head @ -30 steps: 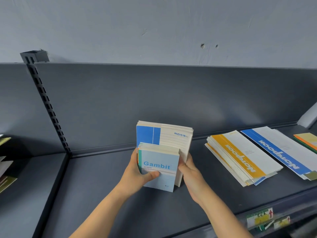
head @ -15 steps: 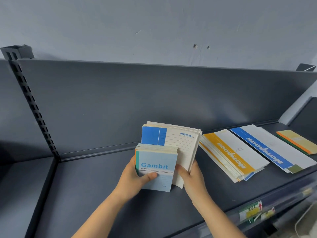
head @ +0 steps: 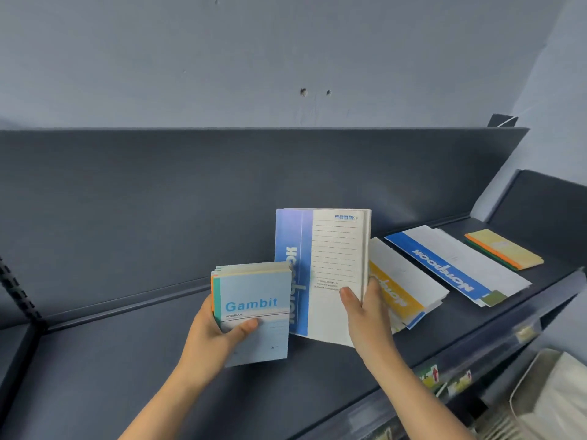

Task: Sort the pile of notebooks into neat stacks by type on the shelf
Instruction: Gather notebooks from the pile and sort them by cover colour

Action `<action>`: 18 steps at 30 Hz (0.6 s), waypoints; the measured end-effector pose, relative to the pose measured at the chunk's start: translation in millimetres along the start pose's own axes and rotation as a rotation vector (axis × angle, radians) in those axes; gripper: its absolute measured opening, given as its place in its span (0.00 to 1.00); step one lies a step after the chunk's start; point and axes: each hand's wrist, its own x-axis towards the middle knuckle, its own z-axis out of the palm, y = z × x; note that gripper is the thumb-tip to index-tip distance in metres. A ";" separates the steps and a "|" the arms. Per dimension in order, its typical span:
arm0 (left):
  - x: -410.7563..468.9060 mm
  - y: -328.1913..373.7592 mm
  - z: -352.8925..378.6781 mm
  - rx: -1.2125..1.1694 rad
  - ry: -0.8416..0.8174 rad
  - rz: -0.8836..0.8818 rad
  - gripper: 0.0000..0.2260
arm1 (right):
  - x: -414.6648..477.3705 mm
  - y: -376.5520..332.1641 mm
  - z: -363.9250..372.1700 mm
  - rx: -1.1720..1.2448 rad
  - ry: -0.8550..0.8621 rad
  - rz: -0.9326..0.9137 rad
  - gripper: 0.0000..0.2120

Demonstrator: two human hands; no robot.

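Observation:
My left hand (head: 219,335) grips a small stack of pale blue "Gambit" notebooks (head: 254,309), held upright just above the dark shelf (head: 127,376). My right hand (head: 365,309) holds a taller stack of blue-and-white lined notebooks (head: 330,265) upright by its right edge, slightly behind and right of the Gambit stack. Lying flat on the shelf to the right are a stack with a yellow band (head: 400,287), a stack with a blue band (head: 451,265) and a small yellow, orange and green stack (head: 505,249).
The shelf's dark back panel (head: 190,201) rises behind the notebooks, and a slotted upright (head: 19,293) stands at the left. Price labels (head: 435,376) sit along the front rail. A pale bag or bin (head: 552,401) is below at the lower right.
The two held stacks have separated: my right hand has lifted the taller blue-and-white stack up and to the right, while my left hand keeps the Gambit stack. The view has shifted right.

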 end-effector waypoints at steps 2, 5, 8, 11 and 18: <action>1.2 16.6 15.3 -0.026 0.019 -0.002 0.24 | 10.5 -4.8 -19.1 -0.013 -0.012 -0.029 0.11; 4.0 36.5 45.0 -0.077 0.069 -0.006 0.20 | 33.1 -7.1 -56.3 -0.008 -0.062 -0.050 0.08; 10.7 52.9 79.6 -0.182 0.136 -0.070 0.14 | 66.6 -4.3 -104.8 0.000 -0.126 -0.015 0.07; 16.9 67.6 112.3 -0.236 0.174 -0.123 0.13 | 102.9 8.4 -147.8 0.000 -0.227 0.100 0.08; 17.7 80.4 165.3 -0.299 0.247 -0.208 0.10 | 167.2 29.1 -183.2 -0.036 -0.455 0.275 0.10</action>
